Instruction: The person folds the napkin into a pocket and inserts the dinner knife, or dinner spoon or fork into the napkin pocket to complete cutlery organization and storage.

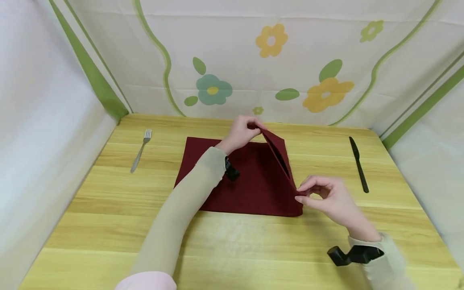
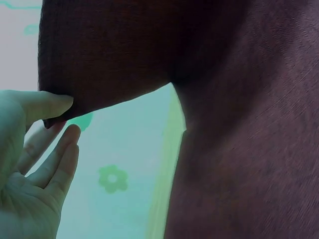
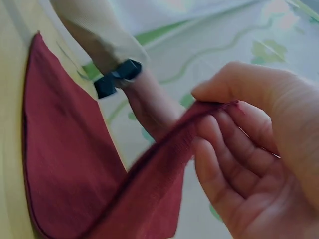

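A dark red cloth napkin (image 1: 246,177) lies folded in layers on the wooden table, its right side lifted up. My left hand (image 1: 241,133) reaches across it and pinches the raised far corner between thumb and fingers; the left wrist view shows the thumb (image 2: 55,105) on that corner. At the right edge, my right hand (image 1: 326,197) pinches the nearer corner, which the right wrist view shows between thumb and fingertips (image 3: 212,127). Between the two hands the lifted edge slants down to the right, with a dark gap between its layers.
A silver fork (image 1: 141,151) lies at the left of the table (image 1: 108,225), tines away. On the right lies a black knife (image 1: 359,164). A white flowered curtain (image 1: 235,52) stands behind the table, with white fabric at both sides.
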A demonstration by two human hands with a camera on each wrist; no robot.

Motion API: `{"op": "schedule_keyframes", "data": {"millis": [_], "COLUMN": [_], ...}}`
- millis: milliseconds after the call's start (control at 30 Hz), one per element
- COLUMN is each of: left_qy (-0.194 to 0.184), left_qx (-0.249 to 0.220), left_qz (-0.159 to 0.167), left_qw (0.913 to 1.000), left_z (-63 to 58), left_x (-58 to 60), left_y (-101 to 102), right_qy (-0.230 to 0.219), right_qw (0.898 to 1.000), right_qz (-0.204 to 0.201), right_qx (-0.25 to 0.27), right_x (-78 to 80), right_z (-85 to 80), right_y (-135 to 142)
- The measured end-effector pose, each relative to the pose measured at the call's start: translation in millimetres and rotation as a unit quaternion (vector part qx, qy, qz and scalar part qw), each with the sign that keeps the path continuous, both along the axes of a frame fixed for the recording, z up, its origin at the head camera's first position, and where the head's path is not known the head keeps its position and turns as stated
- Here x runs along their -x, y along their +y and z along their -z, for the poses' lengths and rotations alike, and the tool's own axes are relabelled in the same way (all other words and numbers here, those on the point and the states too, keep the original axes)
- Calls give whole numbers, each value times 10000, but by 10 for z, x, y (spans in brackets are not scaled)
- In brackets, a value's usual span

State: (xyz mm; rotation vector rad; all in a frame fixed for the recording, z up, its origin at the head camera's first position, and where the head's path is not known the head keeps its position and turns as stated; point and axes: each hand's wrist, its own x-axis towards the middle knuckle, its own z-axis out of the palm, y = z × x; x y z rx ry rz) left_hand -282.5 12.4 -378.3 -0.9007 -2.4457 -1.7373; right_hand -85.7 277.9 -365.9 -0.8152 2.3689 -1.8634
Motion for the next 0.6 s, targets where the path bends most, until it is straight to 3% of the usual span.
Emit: {"op": "schedule_keyframes", "data": {"millis": [133, 333, 467, 600], "left_qy": [115, 67, -134, -588], "left_qx": [-77, -68, -102, -131], "left_qz": [-77, -377, -419, -193], "left_qw": [9999, 9992, 9990, 9980], "left_z": [-58, -75, -36, -40], "left_x": [-11, -71, -102, -145], "left_y": [-131, -330, -476, -640], "right_qy": [377, 906, 941, 1111], "right_qw": [9991, 9944, 9941, 9927], "right_qz": [208, 370, 269, -26], "right_qx": [-43, 400, 472, 478], "right_x": [-49, -84, -72, -39], "right_z": [-29, -58, -46, 6], "right_y": [-164, -383, -510, -668]}}
